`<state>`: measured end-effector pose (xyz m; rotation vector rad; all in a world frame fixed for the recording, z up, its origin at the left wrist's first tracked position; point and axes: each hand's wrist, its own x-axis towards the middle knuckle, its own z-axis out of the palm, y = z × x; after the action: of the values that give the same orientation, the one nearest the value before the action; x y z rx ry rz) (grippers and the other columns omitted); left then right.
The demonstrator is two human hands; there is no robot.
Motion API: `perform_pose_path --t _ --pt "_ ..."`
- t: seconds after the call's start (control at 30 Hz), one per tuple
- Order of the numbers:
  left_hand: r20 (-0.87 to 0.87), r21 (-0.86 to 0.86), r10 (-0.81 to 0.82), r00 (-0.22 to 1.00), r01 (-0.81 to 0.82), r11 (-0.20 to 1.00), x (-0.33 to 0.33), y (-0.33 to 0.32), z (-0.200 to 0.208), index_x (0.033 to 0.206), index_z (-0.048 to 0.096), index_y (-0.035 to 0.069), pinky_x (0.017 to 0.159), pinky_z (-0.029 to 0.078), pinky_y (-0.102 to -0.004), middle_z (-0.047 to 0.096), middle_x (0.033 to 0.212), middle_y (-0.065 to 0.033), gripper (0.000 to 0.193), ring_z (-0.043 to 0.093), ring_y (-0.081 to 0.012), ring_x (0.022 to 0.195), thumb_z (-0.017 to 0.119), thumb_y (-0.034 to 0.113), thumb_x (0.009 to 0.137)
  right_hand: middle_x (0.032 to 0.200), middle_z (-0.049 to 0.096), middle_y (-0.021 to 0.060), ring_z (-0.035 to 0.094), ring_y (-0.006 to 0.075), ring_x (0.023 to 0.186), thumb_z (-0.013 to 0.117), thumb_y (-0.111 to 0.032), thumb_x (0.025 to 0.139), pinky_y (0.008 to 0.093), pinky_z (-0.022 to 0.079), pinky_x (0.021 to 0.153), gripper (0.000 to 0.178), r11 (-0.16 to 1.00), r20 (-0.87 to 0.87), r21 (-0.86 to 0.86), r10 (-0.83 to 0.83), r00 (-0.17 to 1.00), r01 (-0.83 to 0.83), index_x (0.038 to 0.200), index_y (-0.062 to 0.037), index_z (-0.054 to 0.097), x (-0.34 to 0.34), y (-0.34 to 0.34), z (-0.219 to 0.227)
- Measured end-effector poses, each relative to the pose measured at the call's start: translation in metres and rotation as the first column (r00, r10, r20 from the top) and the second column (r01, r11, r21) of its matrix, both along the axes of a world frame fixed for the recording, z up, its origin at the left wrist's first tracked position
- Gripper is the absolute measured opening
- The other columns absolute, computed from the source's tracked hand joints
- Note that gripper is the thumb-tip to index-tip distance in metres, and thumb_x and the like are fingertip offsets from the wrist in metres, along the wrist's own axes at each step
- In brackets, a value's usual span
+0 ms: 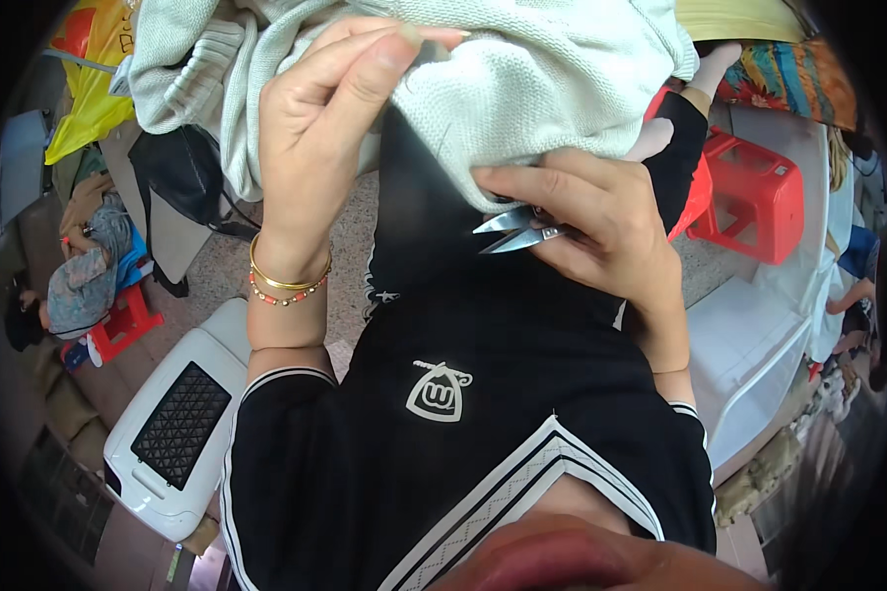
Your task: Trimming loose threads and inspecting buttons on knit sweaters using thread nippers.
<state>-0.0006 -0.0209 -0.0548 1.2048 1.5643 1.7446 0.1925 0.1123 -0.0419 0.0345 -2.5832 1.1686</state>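
Observation:
A pale mint knitted sweater [562, 89] lies bunched over my lap and past my knees, its ribbed part showing at the upper left. My right hand [601, 212] is closed around small metal scissors [517, 239], whose two blades stand apart and point left. The same hand's thumb presses on the sweater's lower edge, just above the blades. Up at the knit, my left hand [330, 113] is pinched, thumb against fingers. Whatever lies between those fingertips is too fine to make out. A gold bangle and a beaded bracelet circle the left wrist.
Red plastic stools [749, 197] stand at the right, beside a white surface. On the left are a black bag [179, 175], a yellow plastic bag [94, 84] and a white case with a dark grille [182, 424]. Another person [84, 281] sits farther left.

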Motion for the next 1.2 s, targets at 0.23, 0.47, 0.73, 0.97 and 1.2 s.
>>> perform_pose_path --t 0.23,0.47,0.73,0.97,1.2 --pt "-0.007 -0.031 0.003 1.000 -0.003 1.000 -0.012 -0.002 -0.009 0.101 0.069 -0.007 0.087 0.040 -0.0265 0.063 0.101 -0.0114 0.025 0.056 -0.0148 0.096 0.054 0.013 0.096 0.067 0.057 0.0065 0.057 0.0199 0.055 0.074 -0.012 0.064 0.0297 0.043 0.050 0.045 0.998 0.043 -0.029 0.057 0.997 -0.055 0.108 -0.0031 0.069 -0.005 0.009 -0.002" --pt "-0.105 -0.020 0.020 0.994 -0.022 1.000 -0.011 0.001 -0.011 0.102 0.068 -0.007 0.088 0.041 -0.0265 0.064 0.101 -0.0120 0.024 0.057 -0.0159 0.096 0.055 0.012 0.095 0.078 0.059 0.0049 0.048 0.0115 0.064 0.081 -0.026 0.057 0.0239 0.033 0.056 0.052 0.971 -0.085 -0.123 -0.217 0.972 0.206 0.099 0.0022 0.071 -0.009 0.013 0.027" --pt "-0.207 -0.053 0.045 0.977 -0.058 0.997 -0.003 -0.011 -0.005 0.103 0.068 -0.006 0.085 0.043 -0.0243 0.065 0.101 -0.0118 0.020 0.058 -0.0158 0.095 0.055 0.007 0.094 0.080 0.055 0.0048 0.051 0.0132 0.067 0.077 -0.011 0.068 0.0248 0.040 0.059 0.038 0.955 -0.063 0.098 -0.275 0.959 0.281 0.105 -0.0051 0.071 -0.033 -0.006 0.038" --pt "-0.251 -0.040 -0.002 0.968 -0.008 0.999 -0.003 -0.013 -0.004 0.101 0.068 -0.005 0.085 0.043 -0.0252 0.065 0.099 -0.0116 0.021 0.059 -0.0162 0.093 0.054 0.009 0.095 0.080 0.054 0.0060 0.051 0.0144 0.067 0.077 -0.013 0.070 0.0262 0.040 0.059 0.037 0.939 -0.043 0.199 -0.277 0.960 0.280 0.105 -0.0038 0.071 -0.035 -0.010 0.040" --pt "-0.242 -0.041 0.005 0.970 -0.015 0.999 -0.003 -0.012 -0.004 0.100 0.069 -0.006 0.084 0.044 -0.0251 0.065 0.096 -0.0115 0.020 0.059 -0.0165 0.092 0.054 0.007 0.094 0.078 0.056 0.0057 0.055 0.0149 0.063 0.078 -0.006 0.067 0.0261 0.043 0.054 0.038 0.943 -0.016 0.248 -0.224 0.975 0.221 0.104 -0.0014 0.070 -0.043 -0.007 0.055"
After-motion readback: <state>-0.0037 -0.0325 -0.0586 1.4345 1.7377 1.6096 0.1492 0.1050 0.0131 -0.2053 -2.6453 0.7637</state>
